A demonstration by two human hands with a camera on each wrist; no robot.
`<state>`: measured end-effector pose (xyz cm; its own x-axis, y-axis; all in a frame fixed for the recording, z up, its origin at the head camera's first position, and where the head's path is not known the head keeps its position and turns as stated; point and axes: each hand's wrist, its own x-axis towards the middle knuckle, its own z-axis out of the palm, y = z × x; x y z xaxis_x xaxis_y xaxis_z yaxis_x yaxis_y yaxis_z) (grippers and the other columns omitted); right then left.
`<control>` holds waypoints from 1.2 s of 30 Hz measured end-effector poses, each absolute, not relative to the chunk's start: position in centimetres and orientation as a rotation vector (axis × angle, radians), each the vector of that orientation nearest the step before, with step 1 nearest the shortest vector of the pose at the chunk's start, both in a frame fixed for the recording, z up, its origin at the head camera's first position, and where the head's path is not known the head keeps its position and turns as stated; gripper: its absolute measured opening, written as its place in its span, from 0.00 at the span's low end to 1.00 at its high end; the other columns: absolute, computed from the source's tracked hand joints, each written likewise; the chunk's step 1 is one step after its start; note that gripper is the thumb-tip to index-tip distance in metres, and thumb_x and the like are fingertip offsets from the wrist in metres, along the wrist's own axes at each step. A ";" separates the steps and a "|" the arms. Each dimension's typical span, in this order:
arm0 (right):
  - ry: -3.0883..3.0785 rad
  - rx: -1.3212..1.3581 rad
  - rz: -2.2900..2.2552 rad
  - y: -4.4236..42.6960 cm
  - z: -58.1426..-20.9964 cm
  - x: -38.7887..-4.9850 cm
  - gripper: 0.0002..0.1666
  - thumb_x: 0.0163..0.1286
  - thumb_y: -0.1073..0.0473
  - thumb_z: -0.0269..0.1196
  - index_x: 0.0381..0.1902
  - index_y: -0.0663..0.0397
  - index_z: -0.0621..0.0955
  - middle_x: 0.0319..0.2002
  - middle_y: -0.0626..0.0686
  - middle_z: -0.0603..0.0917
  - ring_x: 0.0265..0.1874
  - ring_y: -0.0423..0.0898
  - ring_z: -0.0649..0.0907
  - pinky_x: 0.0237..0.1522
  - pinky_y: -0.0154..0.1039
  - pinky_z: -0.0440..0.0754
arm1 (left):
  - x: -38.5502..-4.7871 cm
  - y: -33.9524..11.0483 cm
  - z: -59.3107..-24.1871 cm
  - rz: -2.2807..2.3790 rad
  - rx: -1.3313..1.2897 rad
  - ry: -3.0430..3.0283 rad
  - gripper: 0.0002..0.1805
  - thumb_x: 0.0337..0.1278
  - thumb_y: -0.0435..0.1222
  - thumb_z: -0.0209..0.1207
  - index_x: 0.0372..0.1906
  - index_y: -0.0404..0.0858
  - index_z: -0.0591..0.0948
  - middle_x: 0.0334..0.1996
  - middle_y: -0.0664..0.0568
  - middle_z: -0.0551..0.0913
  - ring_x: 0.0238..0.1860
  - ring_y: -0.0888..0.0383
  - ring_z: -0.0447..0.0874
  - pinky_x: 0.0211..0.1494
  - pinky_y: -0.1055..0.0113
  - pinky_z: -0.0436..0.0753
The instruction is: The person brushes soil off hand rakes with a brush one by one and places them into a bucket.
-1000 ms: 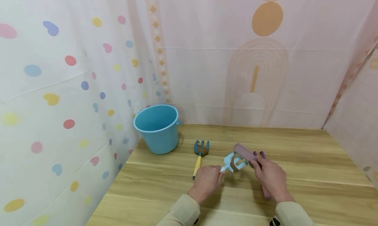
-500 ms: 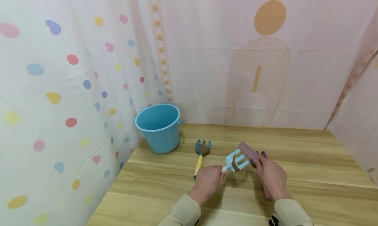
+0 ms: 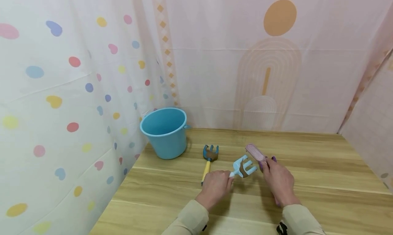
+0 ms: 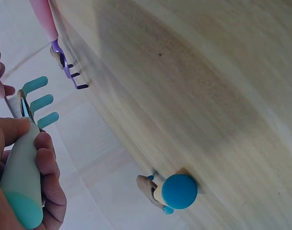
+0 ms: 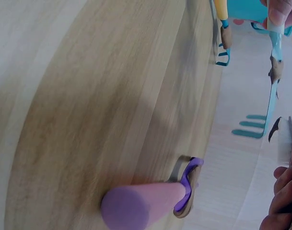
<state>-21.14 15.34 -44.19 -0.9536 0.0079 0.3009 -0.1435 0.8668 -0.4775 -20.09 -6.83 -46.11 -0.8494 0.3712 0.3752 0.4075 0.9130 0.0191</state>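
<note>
- Far left hangs a dotted curtain (image 3: 61,115); before it, a blue bucket (image 3: 168,145) stands on the wooden table (image 3: 138,201).
- Next lies a yellow-handled rake (image 3: 207,167), head smeared brown.
- The left hand (image 3: 216,186) holds up a light-blue fork (image 3: 237,165), fingers curled round its handle.
- The right hand (image 3: 279,180) grips a brush (image 3: 255,152), fingers curled; cleaning the fork seems the step, the next move likely calling for bristles (image 5: 285,146) against its brown patch (image 3: 242,170).
- Beneath that hand lies a pink-handled rake (image 5: 160,195).

Wood-grain tabletop (image 3: 147,202); white cloth (image 3: 67,112) with colored dots (image 3: 72,127) hangs left, pinkish cloth (image 3: 212,74) with arch print (image 3: 284,71) hangs behind, pale cloth (image 3: 371,132) right.
</note>
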 end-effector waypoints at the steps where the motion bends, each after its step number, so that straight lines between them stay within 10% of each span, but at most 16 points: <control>1: -2.739 0.114 0.739 15.2 -44.2 -21.2 0.25 0.78 0.51 0.53 0.62 0.63 0.77 0.48 0.70 0.83 0.40 0.69 0.83 0.31 0.60 0.78 | -20.1 -6.8 -46.1 -0.137 -0.581 -2.701 0.20 0.67 0.46 0.60 0.19 0.47 0.71 0.12 0.61 0.64 0.13 0.65 0.61 0.14 0.69 0.61; 20: -2.820 0.076 0.736 15.6 -44.1 -20.9 0.16 0.76 0.50 0.54 0.41 0.55 0.83 0.34 0.63 0.85 0.30 0.61 0.83 0.21 0.49 0.73 | -20.6 -7.1 -46.0 -0.108 -0.523 -2.707 0.17 0.65 0.46 0.61 0.21 0.46 0.76 0.13 0.59 0.68 0.14 0.64 0.66 0.15 0.67 0.64; 30: -2.715 0.161 0.763 15.0 -44.1 -20.7 0.17 0.76 0.47 0.55 0.44 0.53 0.84 0.27 0.55 0.84 0.23 0.53 0.80 0.18 0.45 0.70 | -20.7 -7.2 -45.9 -0.125 -0.528 -2.710 0.18 0.65 0.46 0.61 0.20 0.46 0.74 0.13 0.60 0.67 0.14 0.64 0.66 0.15 0.67 0.65; 36: -2.640 0.427 0.709 14.3 -44.6 -20.6 0.16 0.72 0.53 0.63 0.50 0.56 0.86 0.40 0.59 0.88 0.33 0.62 0.86 0.26 0.56 0.81 | -20.7 -7.2 -46.0 -0.149 -0.520 -2.722 0.19 0.66 0.46 0.60 0.19 0.47 0.73 0.12 0.60 0.65 0.14 0.65 0.62 0.15 0.68 0.63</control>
